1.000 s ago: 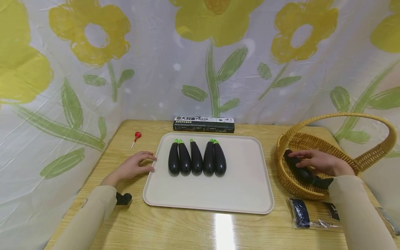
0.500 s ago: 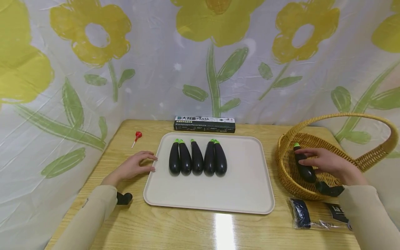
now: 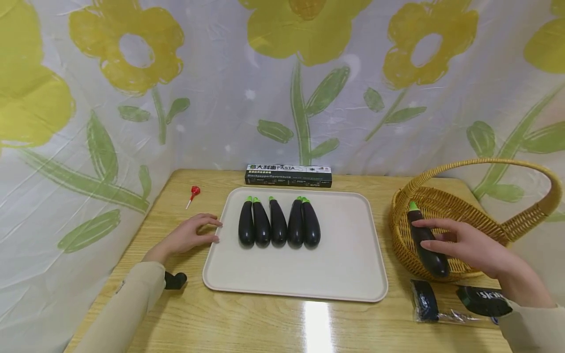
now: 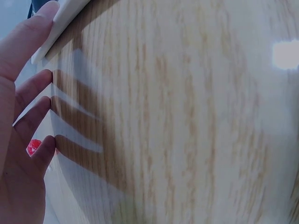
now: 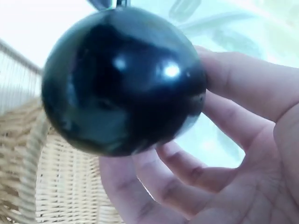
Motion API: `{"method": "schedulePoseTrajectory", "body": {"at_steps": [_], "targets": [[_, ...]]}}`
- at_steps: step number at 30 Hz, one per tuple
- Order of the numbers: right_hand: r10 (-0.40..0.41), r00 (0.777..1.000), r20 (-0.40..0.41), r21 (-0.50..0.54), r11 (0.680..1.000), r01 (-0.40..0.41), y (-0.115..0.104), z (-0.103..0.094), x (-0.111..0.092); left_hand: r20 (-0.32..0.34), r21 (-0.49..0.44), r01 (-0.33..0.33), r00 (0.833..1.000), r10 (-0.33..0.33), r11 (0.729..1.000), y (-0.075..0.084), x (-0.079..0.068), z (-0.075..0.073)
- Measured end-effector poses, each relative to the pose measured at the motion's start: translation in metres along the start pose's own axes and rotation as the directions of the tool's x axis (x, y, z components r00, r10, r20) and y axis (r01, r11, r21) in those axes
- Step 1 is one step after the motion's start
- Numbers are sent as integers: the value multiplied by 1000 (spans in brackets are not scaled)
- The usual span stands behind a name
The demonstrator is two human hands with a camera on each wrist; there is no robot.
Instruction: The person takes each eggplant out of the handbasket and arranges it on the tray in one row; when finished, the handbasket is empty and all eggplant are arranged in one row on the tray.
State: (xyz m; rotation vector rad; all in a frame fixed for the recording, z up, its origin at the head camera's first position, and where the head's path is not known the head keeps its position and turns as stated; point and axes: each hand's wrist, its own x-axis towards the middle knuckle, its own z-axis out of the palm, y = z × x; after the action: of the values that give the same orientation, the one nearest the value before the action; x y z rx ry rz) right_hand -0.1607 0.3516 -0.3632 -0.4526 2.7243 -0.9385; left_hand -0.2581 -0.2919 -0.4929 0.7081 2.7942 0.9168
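My right hand (image 3: 470, 245) grips a dark eggplant (image 3: 430, 247) with a green stem end, over the wicker basket (image 3: 399, 245) at the right. In the right wrist view the eggplant's round glossy end (image 5: 124, 88) fills the middle, with thumb and fingers curled round it. My left hand (image 3: 190, 234) lies with relaxed fingers at the left rim of the beige tray (image 3: 293, 274), holding nothing. The left wrist view shows its thumb (image 4: 35, 35) near the tray's edge. Several eggplants (image 3: 278, 225) stand side by side on the tray, green stem ends pointing away from me.
A black pasta box (image 3: 288, 176) lies behind the tray against the flowered cloth. Left of the tray is a red lollipop (image 3: 193, 193). The basket's tall handle (image 3: 485, 162) arches over it. A clear plastic package (image 3: 425, 301) lies in front of the basket.
Inside the basket my right hand has taken hold of the eggplant and drawn it up and toward me, its green end now showing. The left hand and the tray have not moved.
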Motion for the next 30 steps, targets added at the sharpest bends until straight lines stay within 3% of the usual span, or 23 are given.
{"method": "schedulePoseTrajectory", "body": {"at_steps": [7,15,20,26,30], "targets": [[-44,999,10,7,999,44,-16,5,-10,0,-9,-6,1000,6,1000,0,0,1],[-108,994,-1,-75,991,108,-23,8,-21,-5,0,1,1000,-1,1000,1,0,0],[-146,989,8,-37,989,146,-25,17,-17,-4,5,2,1000,-2,1000,2,-1,0],[-55,998,-1,27,998,55,-38,29,3,-13,13,-22,1000,22,1000,2,-1,-1],[1,1000,-6,163,987,0,-45,40,25,-17,5,-16,1000,16,1000,2,-1,0]]}}
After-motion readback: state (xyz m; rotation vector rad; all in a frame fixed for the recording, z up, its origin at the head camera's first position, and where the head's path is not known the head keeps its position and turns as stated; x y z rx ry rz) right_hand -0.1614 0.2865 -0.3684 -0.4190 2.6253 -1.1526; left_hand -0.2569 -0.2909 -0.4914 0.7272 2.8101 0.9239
